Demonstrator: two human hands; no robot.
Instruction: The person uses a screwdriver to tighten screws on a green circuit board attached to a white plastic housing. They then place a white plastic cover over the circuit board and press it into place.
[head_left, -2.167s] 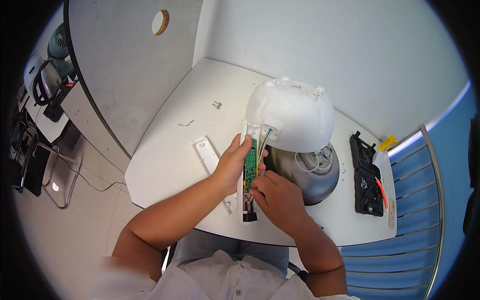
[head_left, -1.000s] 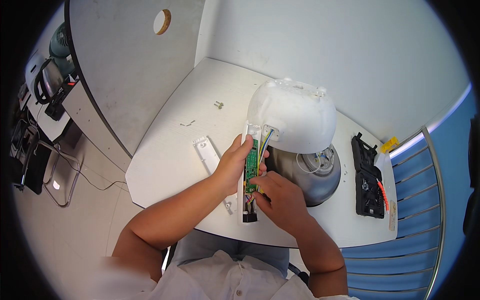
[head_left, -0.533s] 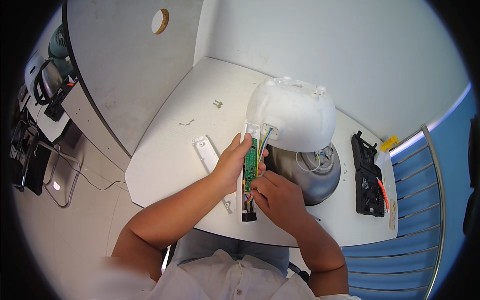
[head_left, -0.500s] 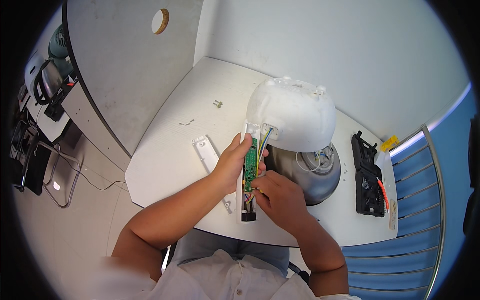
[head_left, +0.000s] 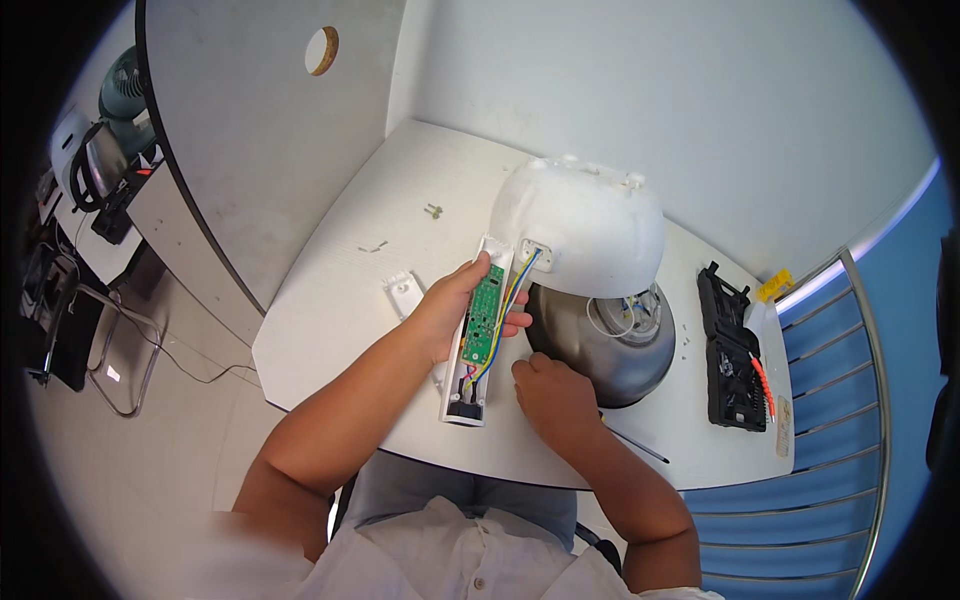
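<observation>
My left hand [head_left: 452, 310] grips a long white plastic housing [head_left: 449, 400], thumb along its upper side and fingertips showing at the far edge. Inside it lies a green circuit board [head_left: 483, 318], with yellow and blue wires [head_left: 508, 310] running to a white rounded appliance shell [head_left: 585, 225]. That shell rests tilted on a dark metallic rounded body [head_left: 610, 350]. My right hand [head_left: 556, 400] is curled above the table, apart from the housing; whatever it holds is hidden. Beside its wrist a screwdriver [head_left: 640, 445] shows its thin shaft; its handle is mostly hidden.
A white plastic cover strip [head_left: 404, 290] lies partly beneath my left arm. Loose screws [head_left: 433, 211] and small metal pins [head_left: 374, 247] are farther back. At right, an open black tool case [head_left: 733, 350] holds an orange-red tool [head_left: 763, 385]. A grey partition [head_left: 260, 130] borders the table.
My right hand has drawn away from the circuit board, down and to the right. My left hand has shifted the housing slightly left and tilted it. More of the screwdriver shaft shows.
</observation>
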